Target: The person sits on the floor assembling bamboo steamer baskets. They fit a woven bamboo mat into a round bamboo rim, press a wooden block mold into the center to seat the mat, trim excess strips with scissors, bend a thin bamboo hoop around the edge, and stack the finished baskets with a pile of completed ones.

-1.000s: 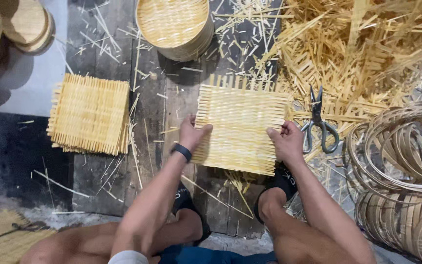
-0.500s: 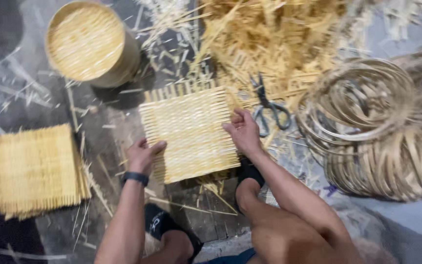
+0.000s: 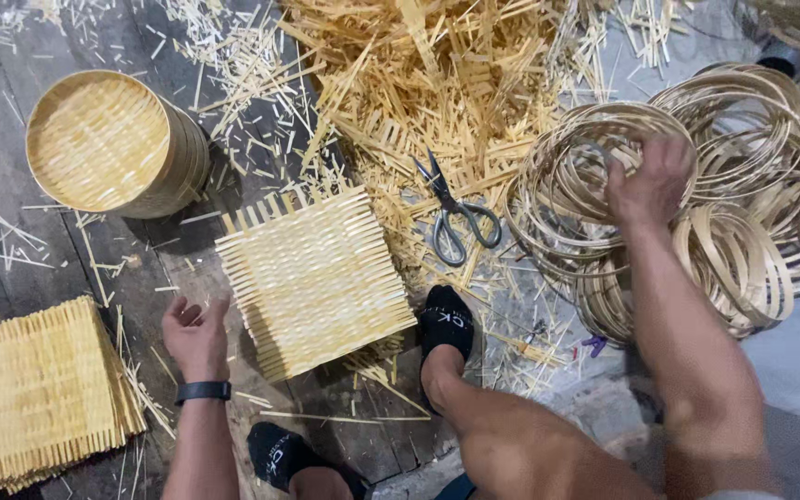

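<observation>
Landmark: square woven bamboo mat (image 3: 315, 278), lying flat on the dark floor between the person's knees. Up-left of the mat stands a stack of round woven baskets (image 3: 115, 143); the top one shows only its woven bottom, nothing in it that I can see. Left of the mat, lower corner, is a stack of woven mats (image 3: 37, 393), partly cut off by the frame edge.

Left hand (image 3: 196, 335) rests just left of the mat's lower-left edge, palm open, fingers loosely spread, near the mat but apart from it; black wristband on the wrist.

Right hand (image 3: 648, 181) is well right of the mat, on the pile of bamboo hoops (image 3: 604, 176). Fingers curl over the top hoops and seem to pinch a thin rim; fingertips are hidden among the rings, so the exact grip is unclear.

Scissors (image 3: 456, 215) lie between mat and hoops, on loose bamboo strips (image 3: 437, 74). Feet in black socks (image 3: 446, 319) sit just below the mat.
</observation>
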Demonstrator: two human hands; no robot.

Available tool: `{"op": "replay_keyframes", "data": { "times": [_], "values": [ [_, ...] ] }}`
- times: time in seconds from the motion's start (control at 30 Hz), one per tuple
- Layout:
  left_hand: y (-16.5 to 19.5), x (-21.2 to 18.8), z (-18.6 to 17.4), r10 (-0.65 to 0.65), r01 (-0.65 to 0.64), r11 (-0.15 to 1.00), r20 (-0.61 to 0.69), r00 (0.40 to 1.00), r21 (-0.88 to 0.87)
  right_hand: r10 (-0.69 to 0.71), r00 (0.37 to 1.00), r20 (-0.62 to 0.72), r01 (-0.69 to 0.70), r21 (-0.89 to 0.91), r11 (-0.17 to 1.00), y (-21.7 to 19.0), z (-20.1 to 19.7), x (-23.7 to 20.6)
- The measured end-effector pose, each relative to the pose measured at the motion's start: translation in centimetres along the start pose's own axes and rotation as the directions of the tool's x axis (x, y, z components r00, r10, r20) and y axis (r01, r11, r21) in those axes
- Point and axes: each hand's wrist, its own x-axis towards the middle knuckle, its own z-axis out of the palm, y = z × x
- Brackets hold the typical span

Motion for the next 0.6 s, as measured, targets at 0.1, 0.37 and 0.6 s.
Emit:
{"op": "replay_keyframes", "data": {
  "times": [0.1, 0.37, 0.6],
  "values": [
    [1.4, 0.0, -0.2, 0.048, -0.048, 0.999, -0.016, 0.999, -0.008, -0.160, 0.987, -0.011, 0.158, -0.115, 0.981, 1.9, 1.8, 3.7],
    [9.4, -2.4, -1.1, 0.216, -0.216, 0.976, -0.003, 0.976, 0.019, -0.369, 0.910, 0.187, 0.349, 0.131, 0.928, 1.1, -4.0, 7.2],
    [24.9, -10.4, 8.5, 0.412, -0.349, 0.911, 0.517, 0.750, -0.221, -0.801, 0.599, -0.001, 0.705, 0.474, 0.527, -18.1, -16.0, 4.9]
  ]
}}
